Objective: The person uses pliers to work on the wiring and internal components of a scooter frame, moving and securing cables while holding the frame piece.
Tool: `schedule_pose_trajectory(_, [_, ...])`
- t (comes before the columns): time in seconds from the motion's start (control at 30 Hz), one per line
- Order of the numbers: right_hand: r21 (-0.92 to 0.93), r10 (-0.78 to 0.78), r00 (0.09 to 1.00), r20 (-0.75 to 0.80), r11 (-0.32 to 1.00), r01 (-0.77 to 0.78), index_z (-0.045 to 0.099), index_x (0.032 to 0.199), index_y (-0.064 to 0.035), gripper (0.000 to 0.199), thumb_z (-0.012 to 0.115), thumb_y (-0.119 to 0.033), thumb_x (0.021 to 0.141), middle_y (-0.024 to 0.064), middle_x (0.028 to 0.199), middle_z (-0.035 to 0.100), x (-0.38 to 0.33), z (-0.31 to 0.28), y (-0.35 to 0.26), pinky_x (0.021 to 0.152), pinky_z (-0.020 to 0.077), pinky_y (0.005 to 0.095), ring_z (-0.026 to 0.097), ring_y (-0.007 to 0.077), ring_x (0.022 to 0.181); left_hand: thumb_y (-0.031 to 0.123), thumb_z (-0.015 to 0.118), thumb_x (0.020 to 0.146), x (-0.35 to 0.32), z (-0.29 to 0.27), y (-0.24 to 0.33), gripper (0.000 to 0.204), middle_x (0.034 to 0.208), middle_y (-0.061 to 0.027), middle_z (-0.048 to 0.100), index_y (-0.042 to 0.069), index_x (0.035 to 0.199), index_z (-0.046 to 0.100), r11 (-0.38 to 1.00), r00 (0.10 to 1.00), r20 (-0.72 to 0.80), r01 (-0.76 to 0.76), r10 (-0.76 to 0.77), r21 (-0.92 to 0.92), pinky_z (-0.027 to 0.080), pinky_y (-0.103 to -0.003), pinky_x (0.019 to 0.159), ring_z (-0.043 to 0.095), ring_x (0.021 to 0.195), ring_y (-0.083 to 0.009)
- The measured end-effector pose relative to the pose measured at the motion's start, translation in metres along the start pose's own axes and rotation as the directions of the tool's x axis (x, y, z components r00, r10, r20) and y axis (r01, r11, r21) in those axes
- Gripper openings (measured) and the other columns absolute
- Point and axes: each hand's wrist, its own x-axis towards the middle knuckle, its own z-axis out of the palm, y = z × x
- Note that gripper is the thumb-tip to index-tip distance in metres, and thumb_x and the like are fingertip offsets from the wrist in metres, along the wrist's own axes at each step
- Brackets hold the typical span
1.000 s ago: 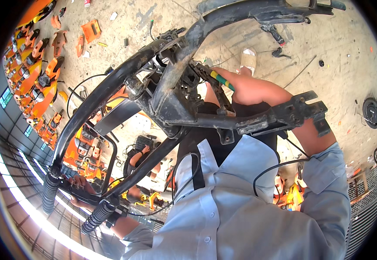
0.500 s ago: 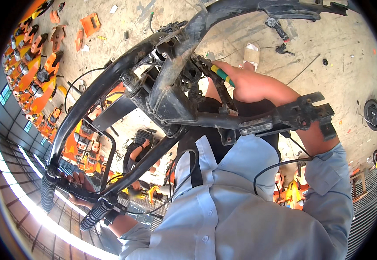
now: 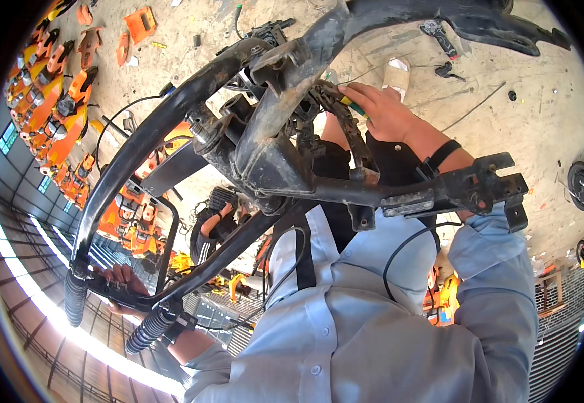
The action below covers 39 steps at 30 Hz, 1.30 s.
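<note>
A worn black tubular vehicle frame (image 3: pixel 265 158) spans the view in front of my body. At its lower left end, my left hand (image 3: pixel 127 285) is closed round the crossbar between two black coil springs (image 3: pixel 151 329); part of the fingers is behind the bar. My right hand (image 3: pixel 386 114) is on the far side, against a dirty metal bracket (image 3: pixel 346 114) of the frame. Under its fingers shows a short piece of a tool with a yellow-and-green handle (image 3: pixel 355 108); the tool's shaft is hidden. My right wrist bears a black band.
Rows of orange vehicles (image 3: pixel 57 134) stand at the left. Orange panels (image 3: pixel 140 24) and black parts (image 3: pixel 440 37) lie on the concrete floor. Another person (image 3: pixel 208 232) crouches beyond the frame. A wheel (image 3: pixel 581 185) is at far right. Thin black cables hang near my shirt.
My right hand has turned and its fingers have stretched over the bracket, covering more of the tool's handle. The right forearm has drawn in. The frame has shifted slightly; my left hand keeps its hold.
</note>
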Motion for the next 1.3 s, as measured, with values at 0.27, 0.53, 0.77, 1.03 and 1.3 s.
schedule_pose_trajectory(0.27, [0.135,0.215,0.937,0.276,0.956,-0.259,0.016,0.154,-0.0226,0.094,0.057,0.007,0.074,0.0202,0.134,0.049,-0.012,-0.044,-0.048,0.097,0.036,0.0488,0.044,0.045,0.109,0.035,0.072,0.074,-0.004,0.011,0.001,0.085,0.095,-0.0016,0.053,0.001,0.141,0.033,0.979,0.971,-0.23,-0.022,0.069,0.202,0.035,-0.03,0.07,0.041,0.078,-0.0145])
schedule_pose_trajectory(0.53, [0.056,0.176,0.96,0.216,0.98,-0.192,0.02,0.152,-0.0166,0.091,0.059,0.006,0.073,0.0197,0.128,0.051,-0.013,-0.044,-0.05,0.095,0.0374,0.0482,0.049,0.042,0.113,0.034,0.074,0.072,-0.004,-0.016,0.002,0.087,0.097,-0.0018,0.05,0.002,0.14,0.031,0.994,0.996,-0.083,0.022,-0.013,0.11,0.035,-0.029,0.07,0.041,0.079,-0.0143])
schedule_pose_trajectory(0.77, [-0.013,-0.065,0.992,-0.107,0.998,0.064,0.029,0.149,-0.0134,0.084,0.054,0.013,0.072,0.0162,0.135,0.045,0.001,0.002,0.005,0.098,0.045,0.0401,0.047,0.0357,0.124,0.03,0.076,0.069,0.001,0.008,-0.001,0.082,0.09,-0.0011,0.048,0.003,0.135,0.036,1.0,1.0,-0.006,-0.002,0.002,0.0,0.034,-0.029,0.069,0.042,0.078,-0.0141])
schedule_pose_trajectory(1.03, [0.026,0.153,0.963,0.221,0.986,-0.163,0.018,0.153,-0.0135,0.093,0.059,0.004,0.072,0.0179,0.132,0.052,-0.013,-0.033,-0.04,0.091,0.0361,0.0457,0.048,0.0383,0.12,0.033,0.073,0.073,-0.003,-0.023,0.002,0.089,0.096,-0.0024,0.053,0.0,0.143,0.029,1.0,1.0,-0.008,-0.003,0.003,0.027,0.034,-0.031,0.069,0.043,0.078,-0.0153])
schedule_pose_trajectory(1.3, [-0.081,0.095,0.986,0.134,0.993,-0.085,0.019,0.152,-0.0162,0.09,0.053,0.012,0.074,0.0159,0.135,0.048,-0.011,-0.042,-0.033,0.09,0.0463,0.0436,0.054,0.0333,0.121,0.031,0.074,0.07,0.004,-0.005,0.003,0.084,0.095,-0.0023,0.054,-0.001,0.137,0.034,1.0,0.999,0.038,0.002,-0.002,-0.011,0.035,-0.029,0.069,0.043,0.077,-0.0141])
